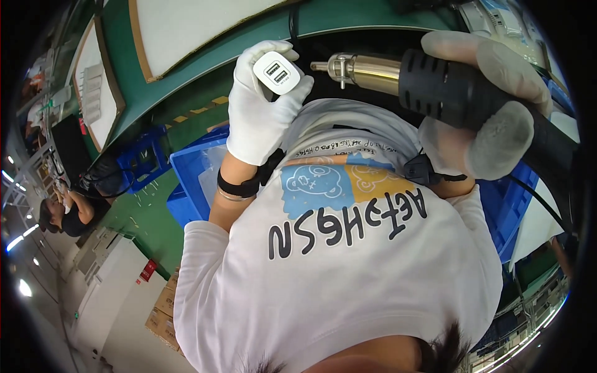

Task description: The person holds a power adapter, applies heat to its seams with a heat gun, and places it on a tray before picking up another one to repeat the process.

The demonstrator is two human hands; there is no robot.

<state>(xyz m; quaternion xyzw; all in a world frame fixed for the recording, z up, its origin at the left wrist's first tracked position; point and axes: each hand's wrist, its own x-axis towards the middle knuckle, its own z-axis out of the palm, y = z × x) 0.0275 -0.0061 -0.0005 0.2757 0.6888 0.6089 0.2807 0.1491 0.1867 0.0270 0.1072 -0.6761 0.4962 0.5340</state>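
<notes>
In a white glove, my left hand (256,121) is closed around a small white dual-port USB charger (270,64). The face with its two USB ports is turned up into view; the glove hides the rest of its body. My right hand (505,140), also gloved, grips the black vented handle of a hot air gun (429,84). The gun's metal barrel carries a small clamp and a narrow nozzle, which points left at the charger with a short gap between them.
Beyond my hands runs a green workbench (205,67) with white boards (186,28) on it. Blue crates (191,163) stand at both sides of me. Clear plastic bags (507,22) lie at the far right. Another person (68,208) is at the left.
</notes>
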